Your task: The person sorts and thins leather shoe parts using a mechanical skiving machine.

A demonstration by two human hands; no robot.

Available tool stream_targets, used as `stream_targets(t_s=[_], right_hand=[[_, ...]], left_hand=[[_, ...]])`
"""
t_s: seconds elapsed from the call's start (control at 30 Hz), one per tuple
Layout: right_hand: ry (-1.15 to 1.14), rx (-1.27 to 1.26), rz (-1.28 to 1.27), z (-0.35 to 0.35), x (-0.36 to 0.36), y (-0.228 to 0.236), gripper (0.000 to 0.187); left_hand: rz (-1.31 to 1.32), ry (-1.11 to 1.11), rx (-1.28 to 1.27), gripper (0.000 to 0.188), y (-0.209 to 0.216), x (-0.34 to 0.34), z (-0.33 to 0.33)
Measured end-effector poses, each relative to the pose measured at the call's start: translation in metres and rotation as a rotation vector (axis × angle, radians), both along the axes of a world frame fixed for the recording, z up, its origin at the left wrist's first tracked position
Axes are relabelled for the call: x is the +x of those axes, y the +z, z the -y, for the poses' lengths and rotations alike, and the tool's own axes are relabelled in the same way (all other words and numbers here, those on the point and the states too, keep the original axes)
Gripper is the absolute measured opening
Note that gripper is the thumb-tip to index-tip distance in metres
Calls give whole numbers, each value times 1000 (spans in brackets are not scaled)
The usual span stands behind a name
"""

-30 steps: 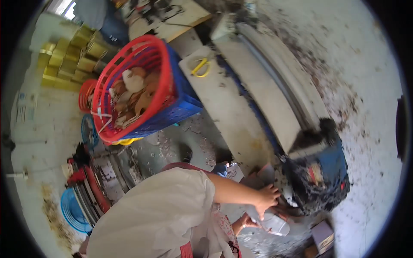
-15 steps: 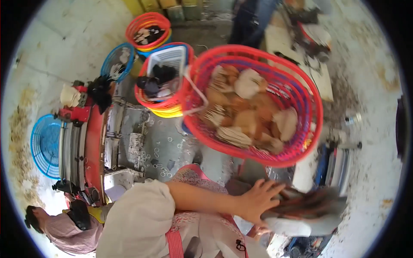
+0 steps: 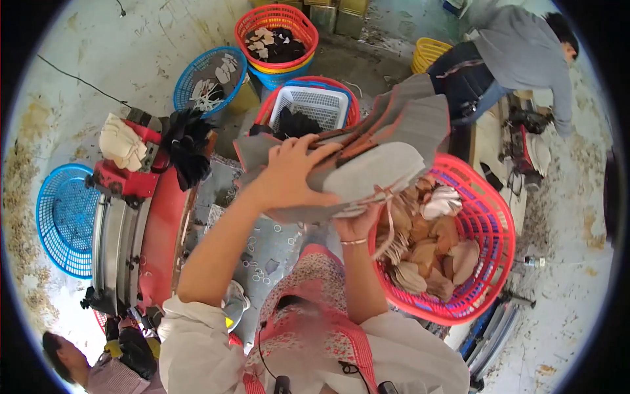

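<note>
In front of me, both my hands carry a wide bundle of grey cut fabric or leather pieces (image 3: 407, 121) with reddish edges. My left hand (image 3: 292, 174) lies across its near left side, thumb and fingers gripping it. From below, my right hand (image 3: 357, 223) grips the lower edge, its fingers partly hidden by the bundle. A pale oval stack (image 3: 374, 171) shows at the bundle's near face, and a thin strip hangs down beside my right wrist. Below the bundle on the right stands a red basket (image 3: 495, 243) holding tan, brown and white cut pieces (image 3: 430, 243).
Behind the bundle stands a stacked basket with a white tray (image 3: 315, 102) in it. Farther back are a red basket (image 3: 308, 29) and a blue basket (image 3: 190, 72) of scraps. A red-topped bench (image 3: 161, 243) is at left. One person (image 3: 525, 52) bends at far right; another (image 3: 111, 368) is lower left.
The grey bundle has come from the lower right up to the middle, with both hands on it. My view has shifted, and the red basket now appears lower and farther right.
</note>
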State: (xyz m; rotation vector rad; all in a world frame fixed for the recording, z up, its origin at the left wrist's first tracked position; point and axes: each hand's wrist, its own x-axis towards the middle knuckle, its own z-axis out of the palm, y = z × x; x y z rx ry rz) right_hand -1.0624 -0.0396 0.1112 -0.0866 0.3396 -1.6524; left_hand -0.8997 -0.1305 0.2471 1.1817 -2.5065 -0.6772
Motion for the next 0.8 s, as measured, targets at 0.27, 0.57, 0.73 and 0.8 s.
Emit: stream_targets(t_s=[0.27, 0.57, 0.73, 0.8], right_hand=[[-49, -10, 243, 213, 35, -164, 45], [-31, 228, 361, 345, 53, -343, 39], [248, 818, -474, 364, 59, -421, 32], [326, 739, -1060, 354, 48, -424, 22]], left_hand=[[288, -194, 181, 95, -130, 4, 256], [455, -185, -23, 94, -337, -4, 406], [487, -283, -262, 69, -473, -2, 395], [504, -261, -194, 66, -503, 2, 383]])
